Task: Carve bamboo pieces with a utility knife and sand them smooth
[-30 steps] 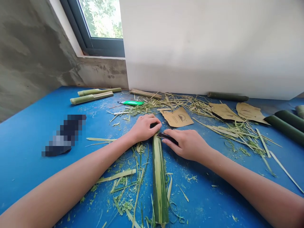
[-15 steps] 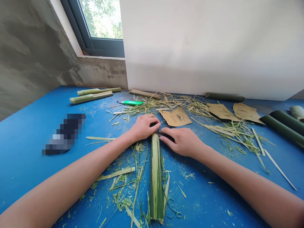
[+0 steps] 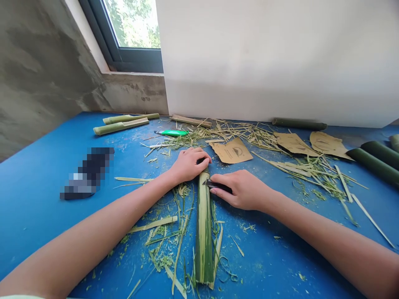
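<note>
A length of bamboo (image 3: 204, 232), green with pale shaved stripes, lies on the blue table pointing away from me. My left hand (image 3: 192, 165) is closed over its far end, the fingers curled round it. In my right hand (image 3: 241, 189) is a knife (image 3: 220, 184) with a dark handle, gripped from the right side. Its blade tip rests on the bamboo's upper face, just on the near side of my left hand. Thin green and pale shavings (image 3: 162, 257) lie along both sides of the bamboo.
A green utility knife (image 3: 173, 133) lies near a heap of bamboo strips (image 3: 230, 133). Torn brown paper pieces (image 3: 233, 150) are behind my hands. Cut bamboo lengths (image 3: 121, 125) lie at back left, dark green bamboo tubes (image 3: 378, 164) at right. A blurred dark object (image 3: 89, 172) is at left.
My right hand has drawn the knife a short way towards me along the bamboo, so the blade now shows. My left hand stays on the far end.
</note>
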